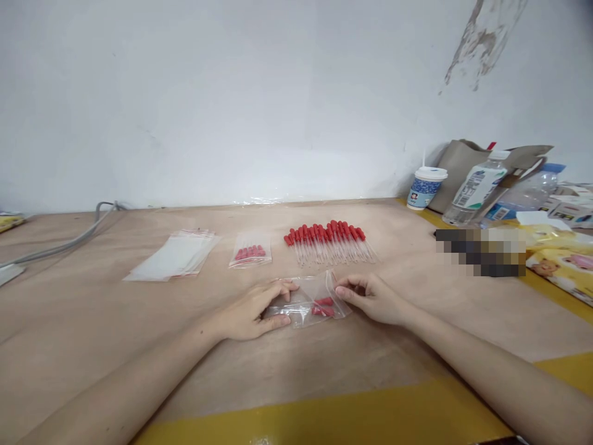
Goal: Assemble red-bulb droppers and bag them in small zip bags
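A clear zip bag (301,312) lies flat in front of me with a few red-bulbed droppers (323,311) inside, their bulbs toward its right end. My left hand (254,309) holds the bag's left part, thumb at the lower edge and fingers at the upper edge. At the right, mouth end, my right hand (370,296) pinches the bag's edge between thumb and fingers; that end is slightly raised. Beyond the bag lies a row of loose droppers (327,238) with red bulbs and clear tubes. A filled zip bag (250,250) of droppers sits left of that row.
Flat zip bags (171,254) lie stacked at the left, near a grey cable (83,235). At the right stand a paper cup (426,187), a water bottle (477,188) and a grey bag (447,176). Yellow packaging (563,266) lies at the right edge. A wall is behind.
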Action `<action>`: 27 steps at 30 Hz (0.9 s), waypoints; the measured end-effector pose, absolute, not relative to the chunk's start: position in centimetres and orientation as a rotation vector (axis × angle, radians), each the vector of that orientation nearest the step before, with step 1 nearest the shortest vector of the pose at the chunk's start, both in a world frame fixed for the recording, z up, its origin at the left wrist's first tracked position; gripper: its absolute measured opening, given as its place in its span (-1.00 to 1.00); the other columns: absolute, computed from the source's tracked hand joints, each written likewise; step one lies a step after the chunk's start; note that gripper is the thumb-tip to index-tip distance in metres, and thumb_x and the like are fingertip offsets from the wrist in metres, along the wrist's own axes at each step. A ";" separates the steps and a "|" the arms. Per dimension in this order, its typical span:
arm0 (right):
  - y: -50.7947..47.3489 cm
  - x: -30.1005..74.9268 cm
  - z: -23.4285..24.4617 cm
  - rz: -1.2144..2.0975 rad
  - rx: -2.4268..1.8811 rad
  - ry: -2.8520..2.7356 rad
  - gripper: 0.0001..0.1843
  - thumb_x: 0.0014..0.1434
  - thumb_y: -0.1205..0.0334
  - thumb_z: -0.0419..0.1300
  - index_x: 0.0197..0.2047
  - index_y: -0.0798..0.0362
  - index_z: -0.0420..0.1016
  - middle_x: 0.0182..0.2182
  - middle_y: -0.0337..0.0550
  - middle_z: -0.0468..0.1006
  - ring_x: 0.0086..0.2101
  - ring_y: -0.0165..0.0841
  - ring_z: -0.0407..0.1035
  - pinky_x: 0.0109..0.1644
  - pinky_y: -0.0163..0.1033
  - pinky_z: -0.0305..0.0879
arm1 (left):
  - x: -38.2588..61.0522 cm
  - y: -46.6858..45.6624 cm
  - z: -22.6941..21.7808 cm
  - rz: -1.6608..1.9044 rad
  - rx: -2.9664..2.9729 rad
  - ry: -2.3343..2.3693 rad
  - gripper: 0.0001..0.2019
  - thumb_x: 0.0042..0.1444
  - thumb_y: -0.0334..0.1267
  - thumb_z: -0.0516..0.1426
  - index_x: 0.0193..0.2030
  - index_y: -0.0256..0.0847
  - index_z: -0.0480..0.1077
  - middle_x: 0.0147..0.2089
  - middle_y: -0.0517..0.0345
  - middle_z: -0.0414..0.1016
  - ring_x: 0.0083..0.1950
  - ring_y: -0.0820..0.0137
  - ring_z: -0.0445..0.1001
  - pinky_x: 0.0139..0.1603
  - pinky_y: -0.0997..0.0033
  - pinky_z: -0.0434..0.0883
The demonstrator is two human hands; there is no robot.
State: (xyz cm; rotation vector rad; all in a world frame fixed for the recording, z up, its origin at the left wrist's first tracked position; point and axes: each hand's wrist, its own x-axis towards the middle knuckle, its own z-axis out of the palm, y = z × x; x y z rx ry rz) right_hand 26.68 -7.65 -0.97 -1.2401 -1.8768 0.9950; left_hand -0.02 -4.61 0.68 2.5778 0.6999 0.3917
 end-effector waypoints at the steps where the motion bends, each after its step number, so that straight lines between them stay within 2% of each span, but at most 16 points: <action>1: -7.6 26.5 -0.9 0.959 -1.259 -1.867 -0.69 0.07 0.01 0.09 -0.40 0.08 0.48 -0.59 -0.27 0.36 -0.58 -0.49 0.17 -0.53 -0.38 0.06 | 0.0 -4.6 0.7 0.385 2.581 0.701 -0.78 0.12 -0.15 0.05 -0.13 -0.17 0.17 0.19 0.00 0.21 0.18 0.25 0.19 0.11 0.20 0.21; 5: -7.4 25.7 -1.4 0.888 -1.315 -1.775 -0.70 -0.01 -0.01 0.17 -0.44 0.08 0.47 -0.62 -0.29 0.34 -0.60 -0.50 0.13 -0.56 -0.39 0.01 | 0.0 -4.6 0.8 0.371 2.597 0.706 -0.78 0.12 -0.14 0.04 -0.13 -0.16 0.17 0.19 0.00 0.20 0.18 0.23 0.19 0.11 0.16 0.20; 9: -7.3 25.2 -1.9 0.946 -1.327 -1.661 -0.68 -0.01 -0.03 0.16 -0.50 0.09 0.39 -0.59 -0.24 0.41 -0.59 -0.48 0.21 -0.54 -0.37 0.07 | 0.0 -4.7 0.7 0.375 2.593 0.700 -0.78 0.13 -0.15 0.04 -0.13 -0.16 0.17 0.19 0.01 0.20 0.19 0.24 0.18 0.11 0.16 0.20; 12: -7.4 25.1 -1.9 1.115 -1.231 -1.557 -0.65 0.00 -0.08 0.12 -0.45 0.07 0.30 -0.55 -0.22 0.46 -0.55 -0.45 0.28 -0.50 -0.35 0.14 | 0.0 -4.6 0.5 0.395 2.584 0.695 -0.78 0.12 -0.16 0.04 -0.13 -0.16 0.17 0.19 0.01 0.20 0.19 0.24 0.18 0.11 0.17 0.21; 15: -7.1 25.4 -1.8 1.125 -1.205 -1.501 -0.66 -0.01 -0.07 0.13 -0.40 0.04 0.22 -0.57 -0.29 0.42 -0.59 -0.47 0.25 -0.52 -0.37 0.14 | 0.0 -4.6 0.5 0.400 2.584 0.691 -0.79 0.12 -0.16 0.05 -0.14 -0.16 0.16 0.19 0.01 0.21 0.18 0.25 0.19 0.10 0.18 0.21; 19: -4.5 27.3 -1.5 0.722 -1.306 -1.476 -0.74 -0.03 0.03 0.15 -0.45 0.05 0.26 -0.54 -0.26 0.40 -0.53 -0.47 0.26 -0.44 -0.35 0.19 | 0.0 -4.7 0.6 0.423 2.567 0.683 -0.82 0.11 -0.16 0.05 -0.22 -0.18 0.17 0.17 -0.03 0.23 0.17 0.23 0.21 0.08 0.19 0.22; 23: 0.0 29.3 -0.7 0.293 -1.582 -1.595 -0.86 -0.05 0.17 0.14 -0.45 0.07 0.41 -0.51 -0.21 0.47 -0.49 -0.42 0.30 -0.38 -0.32 0.20 | 0.0 -4.8 0.6 0.437 2.536 0.699 -0.82 0.10 -0.15 0.05 -0.35 -0.20 0.16 0.18 -0.05 0.22 0.10 0.21 0.28 -0.12 0.28 0.33; 25: 2.0 29.5 -0.2 0.193 -1.689 -1.625 -0.86 -0.04 0.18 0.13 -0.46 0.05 0.45 -0.51 -0.22 0.49 -0.47 -0.40 0.33 -0.35 -0.31 0.20 | -0.1 -4.7 0.5 0.427 2.543 0.704 -0.82 0.11 -0.14 0.05 -0.35 -0.20 0.17 0.18 -0.05 0.22 0.08 0.21 0.30 -0.14 0.29 0.33; 27: 3.6 28.9 0.2 0.119 -1.789 -1.595 -0.82 -0.03 0.11 0.13 -0.45 0.02 0.46 -0.48 -0.20 0.51 -0.42 -0.36 0.36 -0.34 -0.30 0.21 | -0.2 -4.7 0.4 0.424 2.551 0.709 -0.83 0.11 -0.14 0.05 -0.31 -0.20 0.18 0.18 -0.04 0.21 0.09 0.22 0.29 -0.07 0.25 0.31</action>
